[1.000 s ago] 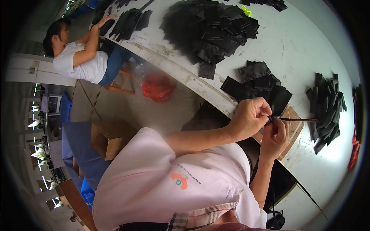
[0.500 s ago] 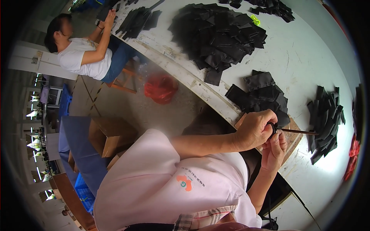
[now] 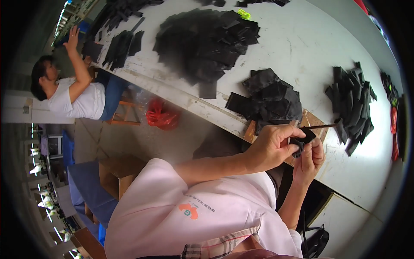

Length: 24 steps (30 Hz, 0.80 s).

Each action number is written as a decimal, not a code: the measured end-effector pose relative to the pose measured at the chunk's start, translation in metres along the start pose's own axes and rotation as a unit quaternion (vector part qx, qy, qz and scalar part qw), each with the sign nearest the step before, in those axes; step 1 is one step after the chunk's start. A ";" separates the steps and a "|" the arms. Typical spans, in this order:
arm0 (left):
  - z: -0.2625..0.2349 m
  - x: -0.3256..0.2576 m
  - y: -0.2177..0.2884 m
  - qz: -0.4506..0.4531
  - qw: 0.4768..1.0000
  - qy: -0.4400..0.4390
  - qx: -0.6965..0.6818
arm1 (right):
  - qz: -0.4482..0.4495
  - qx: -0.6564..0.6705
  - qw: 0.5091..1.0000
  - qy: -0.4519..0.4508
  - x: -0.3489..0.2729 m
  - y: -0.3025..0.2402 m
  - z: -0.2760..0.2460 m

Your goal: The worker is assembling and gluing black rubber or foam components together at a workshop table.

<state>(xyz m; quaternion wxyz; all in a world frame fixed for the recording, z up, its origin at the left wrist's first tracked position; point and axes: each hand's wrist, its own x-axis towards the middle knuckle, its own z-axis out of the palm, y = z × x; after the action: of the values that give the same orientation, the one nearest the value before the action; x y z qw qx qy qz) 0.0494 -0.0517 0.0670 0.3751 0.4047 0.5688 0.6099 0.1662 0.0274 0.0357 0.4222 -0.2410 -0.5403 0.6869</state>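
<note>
Over the near edge of the white table [image 3: 297, 47], both hands are closed on a small black fabric piece [image 3: 305, 137]. My left hand [image 3: 271, 146] pinches its left side between thumb and fingers. From below and to the right, my right hand [image 3: 309, 163] grips the lower part. A thin dark brown rod [image 3: 323, 126] sticks out rightward from the piece; its held end is hidden. Just beyond my hands lies a small pile of black fabric pieces [image 3: 271, 97], beside a brown board [image 3: 311, 117]. Narrow black strips [image 3: 351, 103] are heaped to the right.
A large heap of black pieces [image 3: 207, 43] covers the far middle of the table, with a yellow-green item [image 3: 244, 14] beside it. A co-worker [image 3: 77, 97] sits at the left edge, one hand raised. A red plastic bag [image 3: 160, 114] and a cardboard box [image 3: 113, 172] are to the left.
The whole view has shifted. More of the black piece shows between my hands, and the rod now tilts slightly upward. The co-worker's hand has risen from the table.
</note>
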 end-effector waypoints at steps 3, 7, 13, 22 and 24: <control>0.011 0.001 -0.003 0.088 0.992 0.070 0.050 | -0.019 -0.085 0.996 -0.004 0.005 -0.016 0.007; 0.018 0.005 -0.006 0.085 0.993 0.086 0.002 | -0.057 -0.137 0.989 -0.014 0.009 -0.027 0.006; 0.011 0.018 0.013 -0.071 0.977 0.026 -0.199 | 0.013 -0.074 0.997 -0.022 0.012 -0.045 0.003; 0.000 0.065 0.040 -0.147 0.661 -0.300 -0.671 | 0.130 0.037 0.986 -0.102 0.059 -0.087 0.005; -0.005 0.071 0.007 -0.272 0.671 -0.178 -0.666 | 0.202 0.042 0.975 -0.079 0.065 -0.050 -0.012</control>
<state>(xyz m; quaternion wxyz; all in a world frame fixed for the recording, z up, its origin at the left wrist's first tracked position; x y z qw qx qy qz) 0.0171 0.0113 0.0791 0.7886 -0.0248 0.0191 0.6141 0.1569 0.0913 0.0874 0.2410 -0.2721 -0.4828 0.7967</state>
